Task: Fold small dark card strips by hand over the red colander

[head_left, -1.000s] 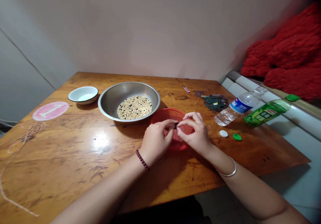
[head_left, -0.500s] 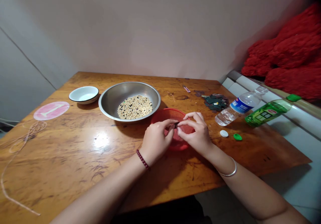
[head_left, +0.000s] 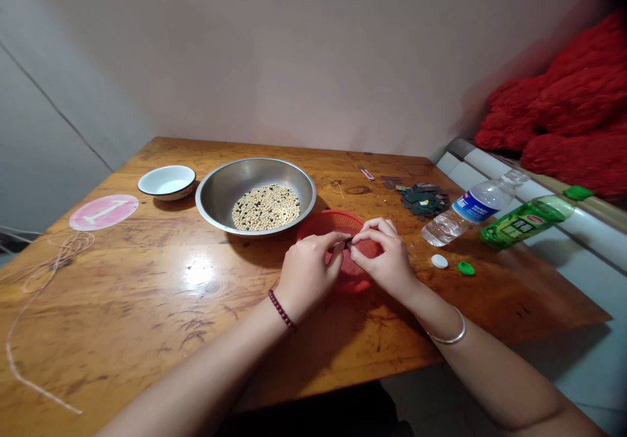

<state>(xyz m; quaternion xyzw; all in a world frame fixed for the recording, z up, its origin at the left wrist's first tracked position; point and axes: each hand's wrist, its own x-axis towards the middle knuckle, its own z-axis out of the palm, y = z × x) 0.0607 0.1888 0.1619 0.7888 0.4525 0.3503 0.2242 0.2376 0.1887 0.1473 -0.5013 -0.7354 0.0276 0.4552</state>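
My left hand [head_left: 311, 264] and my right hand [head_left: 389, 257] meet above a red plastic mesh basket [head_left: 326, 225]. Between their fingertips is a small dark piece [head_left: 348, 242], pinched from both sides; it is too small to tell its kind. The hands hide much of the basket's inside. Left of the basket stands a wide steel bowl [head_left: 208, 192] with pale beans [head_left: 264, 210] in it, dark ones mixed among them.
A white enamel bowl [head_left: 166, 179], a pink disc [head_left: 104, 212] and loose string [head_left: 59, 254] lie left. To the right are dark flat scraps [head_left: 422, 200], a clear bottle [head_left: 477, 205], a green bottle [head_left: 526, 221], a white cap [head_left: 439, 262] and a green cap [head_left: 466, 268].
The view has shifted slightly, so everything sits a little differently in the picture. Both hands stay over the basket with the dark piece, the right fingers slightly more closed.
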